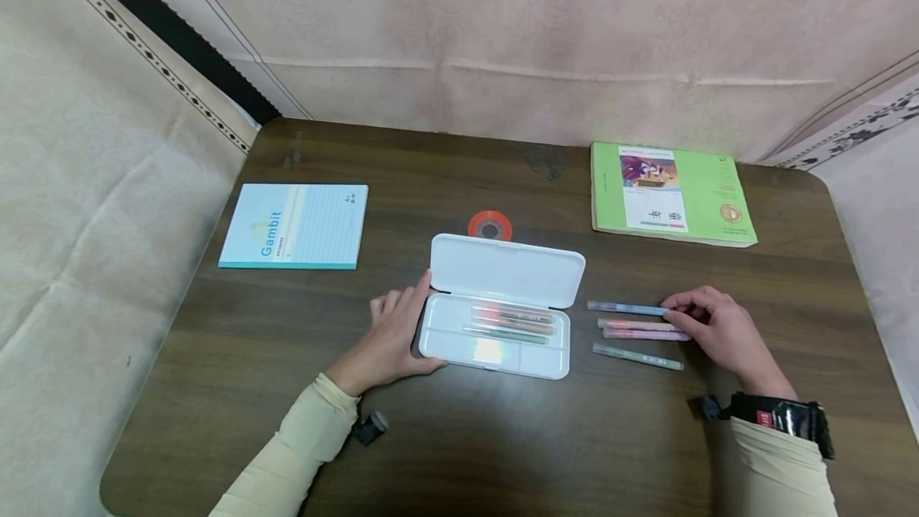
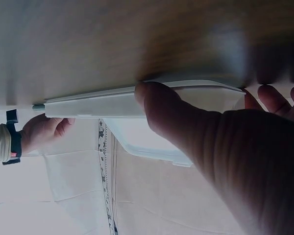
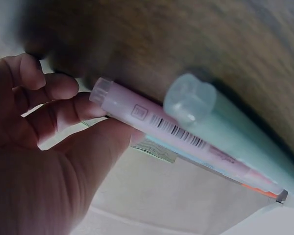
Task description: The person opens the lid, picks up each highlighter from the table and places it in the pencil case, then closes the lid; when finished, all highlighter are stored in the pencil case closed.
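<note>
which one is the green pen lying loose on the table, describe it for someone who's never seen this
On the brown table, find the open white case gripped by the left hand. Just to its right in the head view lie a blue pen, two pinkish pens and, lowest, the green pen. Its colour and the gap above it set it apart.

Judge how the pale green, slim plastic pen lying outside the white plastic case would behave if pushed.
The pale green pen would probably roll, since its barrel looks rounded. It is likely stiff: it lies straight on the dark brown wood-grained table. Pushed away from the person, it could bump the slim lilac plastic pen just beyond it.
</note>
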The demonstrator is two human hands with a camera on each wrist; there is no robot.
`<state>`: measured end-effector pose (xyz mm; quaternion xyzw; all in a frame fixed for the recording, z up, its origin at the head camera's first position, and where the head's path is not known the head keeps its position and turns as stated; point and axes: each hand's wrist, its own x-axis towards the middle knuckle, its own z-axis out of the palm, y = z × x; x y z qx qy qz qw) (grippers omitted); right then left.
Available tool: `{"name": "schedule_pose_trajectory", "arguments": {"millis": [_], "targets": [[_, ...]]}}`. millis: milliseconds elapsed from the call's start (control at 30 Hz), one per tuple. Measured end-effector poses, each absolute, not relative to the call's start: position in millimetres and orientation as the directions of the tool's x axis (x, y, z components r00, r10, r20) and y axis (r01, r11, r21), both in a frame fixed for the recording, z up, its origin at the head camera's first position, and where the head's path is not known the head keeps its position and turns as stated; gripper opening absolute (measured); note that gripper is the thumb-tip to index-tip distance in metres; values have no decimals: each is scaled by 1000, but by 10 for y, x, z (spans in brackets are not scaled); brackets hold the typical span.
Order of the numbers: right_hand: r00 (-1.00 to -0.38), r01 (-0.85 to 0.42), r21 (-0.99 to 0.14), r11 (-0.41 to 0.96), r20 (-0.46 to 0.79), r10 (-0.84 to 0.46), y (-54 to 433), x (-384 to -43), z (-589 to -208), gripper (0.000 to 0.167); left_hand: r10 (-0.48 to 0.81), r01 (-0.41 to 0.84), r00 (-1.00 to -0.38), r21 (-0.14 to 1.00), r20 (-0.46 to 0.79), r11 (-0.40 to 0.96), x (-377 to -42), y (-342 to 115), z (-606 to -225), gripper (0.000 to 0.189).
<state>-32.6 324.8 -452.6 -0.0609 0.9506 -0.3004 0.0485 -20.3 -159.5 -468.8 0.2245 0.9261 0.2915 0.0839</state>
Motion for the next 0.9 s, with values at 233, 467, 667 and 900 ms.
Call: {"name": "schedule_pose_trajectory", "arguments": {"millis": [233, 467, 667, 900], "targets": [[-989, -67, -574, 816, -71, -131, 3244, -317, -4519, 8, 463, 363, -886, 575, -31, 733, -203, -1594, -4688, 131], [-992, -27, -556, 831, -85, -89, 3250, -302, -4504, 12, 460, 356, -887, 578, -38, 734, -203, -1589, -4683, 131], [-995, -27, -554, 832, -66, -76, 3244, -287, -4496, 12, 462, 358, -886, 580, -36, 732, -202, -1588, -4686, 130], [-998, -3, -590, 808, -42, -35, 3175, -231, -4366, 13, 461, 360, -887, 581, -28, 730, -199, -1598, -4692, 129]]}}
